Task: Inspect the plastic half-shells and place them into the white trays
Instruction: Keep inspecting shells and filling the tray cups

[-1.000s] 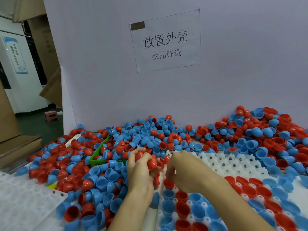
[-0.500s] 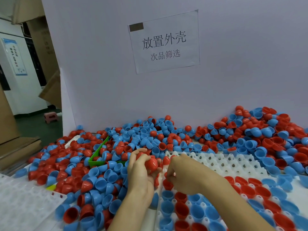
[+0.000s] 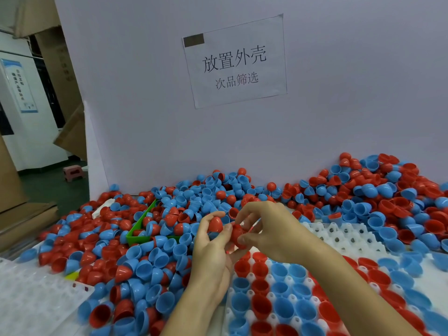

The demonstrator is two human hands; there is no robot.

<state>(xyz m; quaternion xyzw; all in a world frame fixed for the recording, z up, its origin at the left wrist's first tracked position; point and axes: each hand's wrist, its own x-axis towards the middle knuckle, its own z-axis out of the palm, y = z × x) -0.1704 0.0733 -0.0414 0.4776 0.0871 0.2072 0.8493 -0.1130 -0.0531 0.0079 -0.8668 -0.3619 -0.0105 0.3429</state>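
Red & blue half-shell pile [image 3: 218, 202] spans frame mid, left to right. White tray [image 3: 344, 238] lower right, partly filled. Left hand [image 3: 213, 248] at centre pinches red half-shell [image 3: 215, 224]; right hand [image 3: 264, 226] grips another red shell [image 3: 238, 235], touching.

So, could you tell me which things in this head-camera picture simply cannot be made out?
- Red shells' insides: hidden by the fingers of the left hand and right hand; defects unreadable.
- Green bin: mostly buried under loose shells.
- Right white tray: its near part is cut off by the bottom edge and crossed by the forearm.
- Left wall poster: text blurred and too small.
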